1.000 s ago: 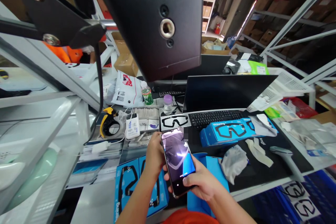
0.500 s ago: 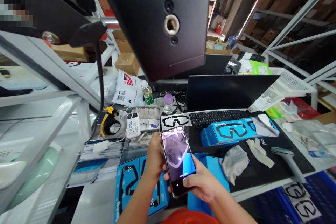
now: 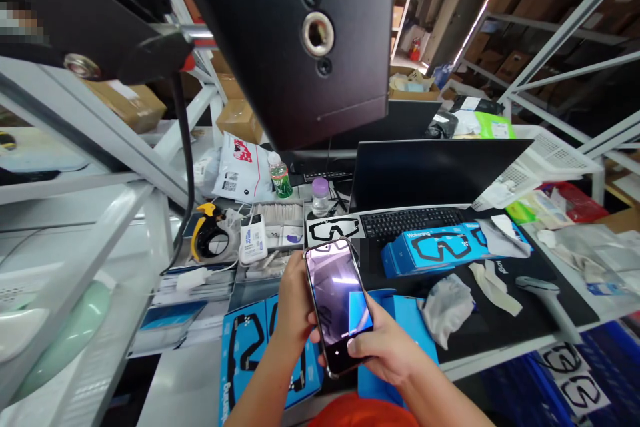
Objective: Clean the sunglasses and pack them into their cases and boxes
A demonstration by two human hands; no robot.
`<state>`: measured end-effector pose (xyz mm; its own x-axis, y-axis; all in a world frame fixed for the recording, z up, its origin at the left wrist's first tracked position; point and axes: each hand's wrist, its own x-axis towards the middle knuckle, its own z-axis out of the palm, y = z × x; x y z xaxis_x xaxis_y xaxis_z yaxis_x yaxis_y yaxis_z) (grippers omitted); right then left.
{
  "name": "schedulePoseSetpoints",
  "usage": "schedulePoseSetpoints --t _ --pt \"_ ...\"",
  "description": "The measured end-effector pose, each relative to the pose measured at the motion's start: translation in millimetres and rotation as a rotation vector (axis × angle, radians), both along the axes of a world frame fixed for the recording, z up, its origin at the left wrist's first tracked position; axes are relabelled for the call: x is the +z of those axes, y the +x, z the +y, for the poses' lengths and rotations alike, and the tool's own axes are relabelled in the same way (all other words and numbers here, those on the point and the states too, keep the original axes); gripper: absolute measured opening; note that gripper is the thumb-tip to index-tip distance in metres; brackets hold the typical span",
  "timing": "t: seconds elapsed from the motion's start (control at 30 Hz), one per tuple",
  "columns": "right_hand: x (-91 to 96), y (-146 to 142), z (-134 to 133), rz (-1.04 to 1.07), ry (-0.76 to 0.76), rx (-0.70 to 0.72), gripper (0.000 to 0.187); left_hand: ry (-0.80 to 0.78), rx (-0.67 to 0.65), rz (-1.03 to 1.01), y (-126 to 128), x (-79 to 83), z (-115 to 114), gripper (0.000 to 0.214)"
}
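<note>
A smartphone [image 3: 336, 303] is held upright between both hands, its lit screen showing a camera-like picture with a blue patch. My left hand [image 3: 294, 297] is closed along the phone's left side. On the lower right, my right hand [image 3: 383, 343] grips the phone, with its thumb on the bottom of the screen. Beneath my left forearm lies a blue box [image 3: 245, 353] printed with black glasses frames. An opened blue box [image 3: 415, 327] sits behind and beside my right hand. Just beyond the phone's top edge is a white card [image 3: 334, 228] with a black glasses picture.
A black panel [image 3: 300, 33] on an arm hangs overhead. Behind the keyboard [image 3: 410, 221] stands a monitor [image 3: 435, 173]. To the right are more blue boxes [image 3: 440, 250], a crumpled pouch [image 3: 447, 310] and a barcode scanner [image 3: 547, 300]. A tape dispenser [image 3: 210, 233] and drink bottle [image 3: 280, 177] stand left.
The picture on the phone's screen has shifted, with the blue patch and bright streak in different places. My view has moved slightly. Both hands keep their hold on the phone.
</note>
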<state>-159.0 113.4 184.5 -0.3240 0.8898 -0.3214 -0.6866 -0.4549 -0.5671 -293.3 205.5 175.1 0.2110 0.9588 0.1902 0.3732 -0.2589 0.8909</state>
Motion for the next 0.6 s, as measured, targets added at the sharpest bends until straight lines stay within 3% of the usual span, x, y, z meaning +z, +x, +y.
schedulePoseSetpoints --t 0.37,0.6 --pt "-0.3 1.3 -3.0 0.014 -0.006 -0.008 0.066 -0.001 -0.016 -0.025 1.0 6.7 -0.8 0.026" --pt "1.2 0.4 -1.8 0.008 0.000 -0.017 0.068 -0.104 0.036 -0.030 3.2 6.1 -0.6 0.024"
